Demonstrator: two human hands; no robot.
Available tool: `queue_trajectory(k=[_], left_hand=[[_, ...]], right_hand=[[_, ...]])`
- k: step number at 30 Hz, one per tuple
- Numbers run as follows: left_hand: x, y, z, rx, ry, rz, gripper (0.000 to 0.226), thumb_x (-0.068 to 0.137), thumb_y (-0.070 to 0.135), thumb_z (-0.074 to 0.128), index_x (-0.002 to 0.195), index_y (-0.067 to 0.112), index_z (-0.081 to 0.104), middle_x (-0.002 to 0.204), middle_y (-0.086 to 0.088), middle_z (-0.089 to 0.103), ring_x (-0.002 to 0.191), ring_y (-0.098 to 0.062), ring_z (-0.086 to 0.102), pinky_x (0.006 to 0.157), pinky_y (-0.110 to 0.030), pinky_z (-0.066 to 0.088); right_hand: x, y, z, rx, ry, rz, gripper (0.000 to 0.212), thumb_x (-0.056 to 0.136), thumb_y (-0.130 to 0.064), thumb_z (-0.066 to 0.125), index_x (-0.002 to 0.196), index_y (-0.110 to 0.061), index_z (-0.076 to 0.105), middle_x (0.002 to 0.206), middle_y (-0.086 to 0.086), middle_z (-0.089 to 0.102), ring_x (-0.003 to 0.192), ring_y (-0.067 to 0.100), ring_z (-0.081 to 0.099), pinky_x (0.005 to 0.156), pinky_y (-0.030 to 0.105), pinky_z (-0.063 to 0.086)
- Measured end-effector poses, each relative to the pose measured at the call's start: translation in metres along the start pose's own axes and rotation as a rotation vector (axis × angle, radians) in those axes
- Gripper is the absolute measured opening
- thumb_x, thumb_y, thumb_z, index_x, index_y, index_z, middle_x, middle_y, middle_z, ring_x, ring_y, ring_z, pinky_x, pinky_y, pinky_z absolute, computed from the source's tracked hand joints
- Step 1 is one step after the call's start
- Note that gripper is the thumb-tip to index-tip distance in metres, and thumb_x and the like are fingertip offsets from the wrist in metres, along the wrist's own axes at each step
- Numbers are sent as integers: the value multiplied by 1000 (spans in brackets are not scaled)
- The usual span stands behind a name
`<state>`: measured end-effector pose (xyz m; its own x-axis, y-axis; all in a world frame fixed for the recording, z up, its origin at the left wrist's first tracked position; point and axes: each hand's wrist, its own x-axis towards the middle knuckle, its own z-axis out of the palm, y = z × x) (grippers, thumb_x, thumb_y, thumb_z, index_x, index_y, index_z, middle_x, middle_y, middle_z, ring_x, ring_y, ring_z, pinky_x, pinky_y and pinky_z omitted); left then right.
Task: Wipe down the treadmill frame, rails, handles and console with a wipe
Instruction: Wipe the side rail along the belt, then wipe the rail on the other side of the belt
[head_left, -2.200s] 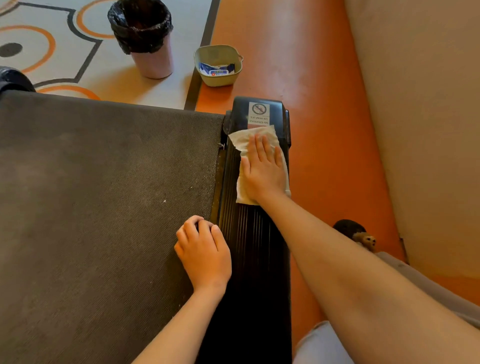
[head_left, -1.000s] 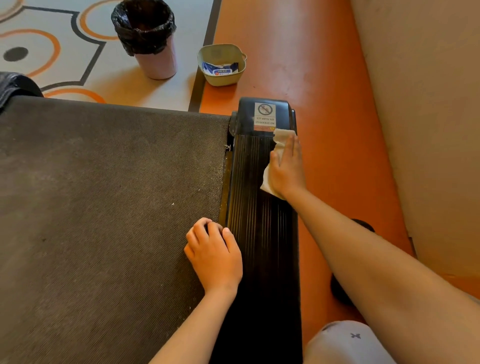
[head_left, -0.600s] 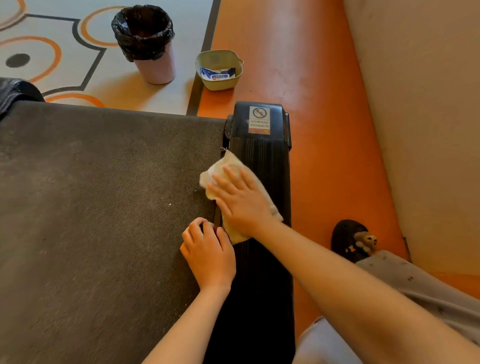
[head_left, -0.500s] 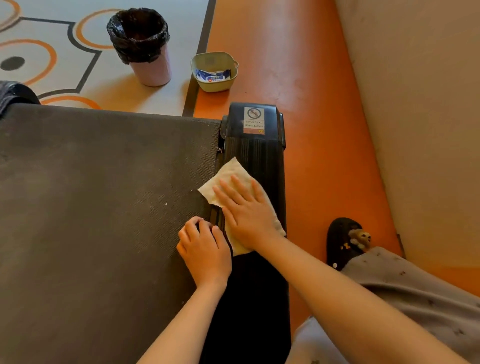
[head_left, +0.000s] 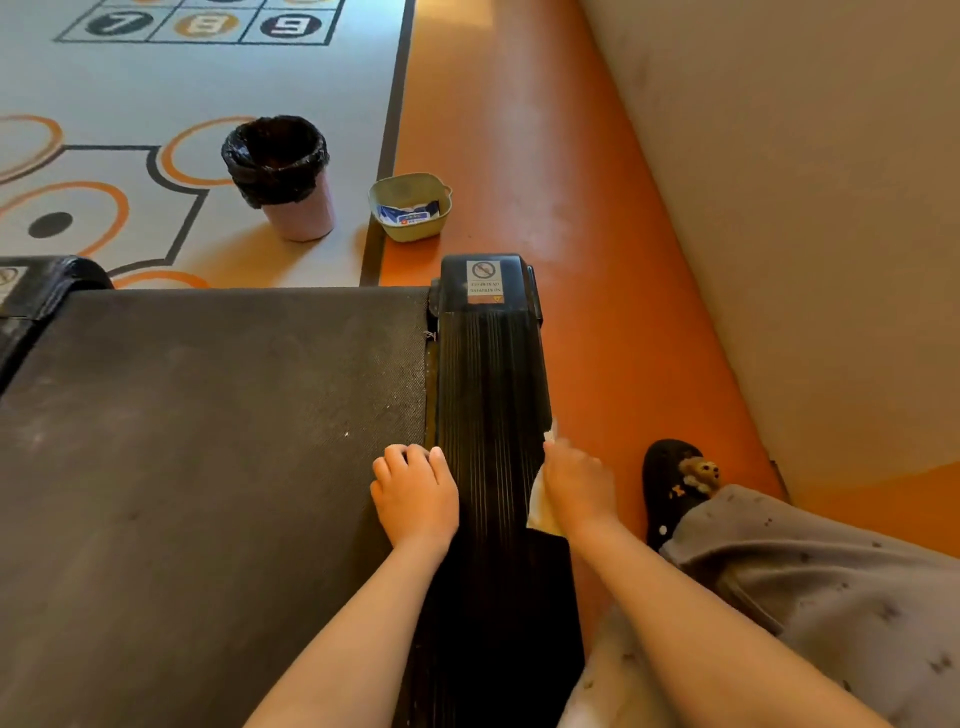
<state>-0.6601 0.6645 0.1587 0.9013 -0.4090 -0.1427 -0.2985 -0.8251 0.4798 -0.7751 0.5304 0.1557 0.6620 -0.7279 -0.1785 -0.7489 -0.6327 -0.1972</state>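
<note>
One wide dark treadmill belt (head_left: 208, 467) is seen filling the left. The black ribbed side rail (head_left: 488, 374) is run along its right edge to a capped end (head_left: 511, 283) bearing a sticker. A strip of orange floor (head_left: 519, 156) is noted between rail and wall (head_left: 805, 208).

The left hand (head_left: 415, 493) is rested on the belt's edge just beside the rail, fingers loosely curled, nothing held. The right hand (head_left: 576, 483) is draped over the rail's outer edge, fingers bent down the side, tips hidden. The white wipe (head_left: 540, 512) is clamped beneath it against that edge.

Bare ribbed rail is seen ahead of both hands up to the cap. A black slipper (head_left: 670, 483) is set on the floor just right of the right hand. Beyond the rail's end, a lined bin (head_left: 283, 176) and a green tub (head_left: 410, 208) are stood apart from the treadmill.
</note>
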Motion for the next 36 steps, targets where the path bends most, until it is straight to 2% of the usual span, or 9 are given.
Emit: queue_trajectory(k=[2, 5, 9, 12, 14, 17, 22, 29, 36], left_hand=[[6, 4, -10, 25, -2, 51, 35, 102, 33, 35, 115, 12, 60, 120, -3, 53, 113, -19, 45, 96, -35, 36], [16, 14, -23, 54, 17, 213, 26, 101, 32, 39, 105, 16, 59, 105, 3, 53, 99, -12, 47, 89, -30, 37], [28, 41, -36, 24, -31, 460, 17, 99, 31, 45, 94, 20, 57, 83, 7, 57, 76, -10, 55, 77, -28, 41], [43, 67, -34, 75, 13, 638, 18, 97, 33, 50, 89, 19, 59, 70, 8, 57, 62, -9, 54, 68, -28, 45], [59, 87, -27, 147, 40, 710, 23, 96, 37, 49, 85, 20, 60, 66, 9, 56, 56, -8, 53, 63, -29, 49], [84, 125, -19, 207, 112, 771, 32, 93, 43, 41, 79, 20, 59, 61, 8, 56, 50, -8, 53, 52, -31, 49], [113, 197, -29, 213, 169, 785, 29, 92, 40, 47, 78, 20, 62, 60, 8, 58, 48, -11, 55, 45, -30, 46], [151, 294, -114, 146, 230, 693, 30, 92, 38, 49, 74, 19, 63, 59, 7, 59, 47, -12, 53, 41, -29, 43], [173, 375, -243, 163, 305, 519, 28, 94, 39, 51, 79, 20, 65, 63, 8, 62, 49, -9, 54, 46, -20, 35]], right_hand=[[-7, 14, -17, -59, 48, -80, 36, 106, -26, 29, 91, -12, 58, 58, -9, 42, 48, 8, 46, 42, 18, 23], [-5, 25, -37, -19, 206, -105, 42, 104, -30, 34, 65, -19, 47, 46, -10, 33, 35, 5, 30, 37, 20, 17], [19, 45, -60, -4, 315, -181, 46, 101, -35, 30, 59, -22, 45, 43, -9, 36, 31, 6, 28, 37, 17, 17], [55, 64, -82, -64, 416, -249, 45, 97, -33, 38, 55, -21, 48, 39, -7, 37, 28, 7, 26, 37, 11, 14], [84, 81, -93, -119, 466, -306, 44, 96, -33, 40, 56, -18, 53, 39, -3, 43, 26, 12, 31, 38, 10, 21], [129, 105, -117, -139, 462, -419, 41, 94, -31, 46, 58, -15, 58, 40, -4, 46, 29, 7, 25, 45, 6, 12], [178, 129, -175, -92, 439, -537, 49, 96, -34, 35, 58, -16, 59, 41, -3, 49, 27, 8, 33, 40, 9, 19], [231, 107, -291, -76, 417, -651, 33, 88, -27, 57, 56, -16, 59, 41, -6, 48, 34, 3, 21, 49, 7, 5], [278, 70, -428, 55, 459, -741, 34, 90, -28, 58, 58, -15, 57, 45, -3, 52, 31, 9, 39, 40, 9, 23]])
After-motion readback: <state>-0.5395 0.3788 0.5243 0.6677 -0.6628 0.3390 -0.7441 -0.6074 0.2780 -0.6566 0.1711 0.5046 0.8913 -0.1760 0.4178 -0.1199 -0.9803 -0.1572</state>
